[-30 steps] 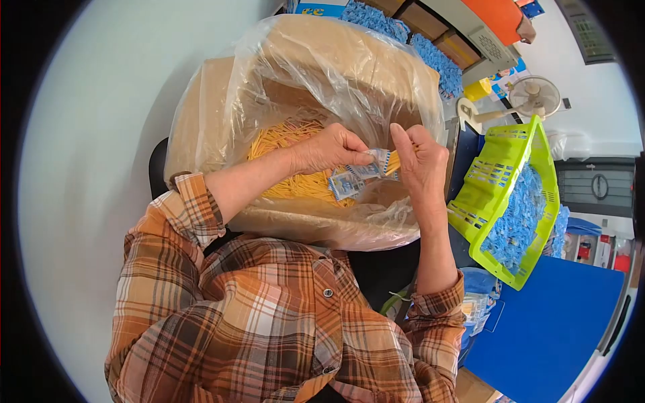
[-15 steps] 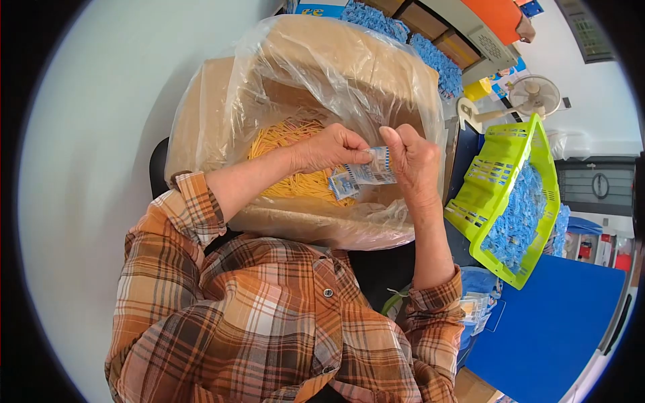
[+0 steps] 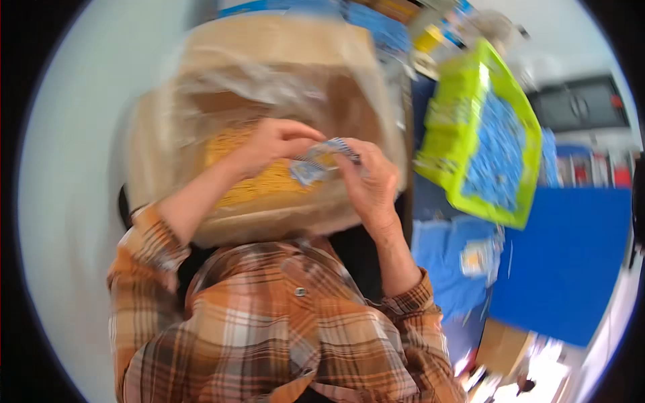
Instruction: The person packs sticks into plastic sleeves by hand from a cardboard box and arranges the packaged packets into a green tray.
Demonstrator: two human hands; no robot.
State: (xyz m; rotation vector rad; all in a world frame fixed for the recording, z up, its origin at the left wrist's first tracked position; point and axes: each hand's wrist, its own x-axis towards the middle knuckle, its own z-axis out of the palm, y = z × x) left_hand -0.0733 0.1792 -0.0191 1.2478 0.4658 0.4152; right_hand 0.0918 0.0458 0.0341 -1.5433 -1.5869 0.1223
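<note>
Small clear packets with blue print hang between my two hands over an open cardboard box. My right hand pinches the upper right end between thumb and fingers. At the upper left edge, my left hand has its thumb and fingers closed on the same packets; blur softens the exact grip. Beneath the hands, a heap of thin yellow sticks lies in the box. Whether the packets contain anything is too blurred to tell.
Clear plastic lines the cardboard box. To the right, a tilted lime-green basket holds many blue-printed packets. Below it lie a blue cloth and a small pale packet, beside a large blue panel. A pale wall stands at left.
The view has swung right and blurred, so the box sits further left. Both hands stay on the packets, which now look bent and bunched rather than stretched flat.
</note>
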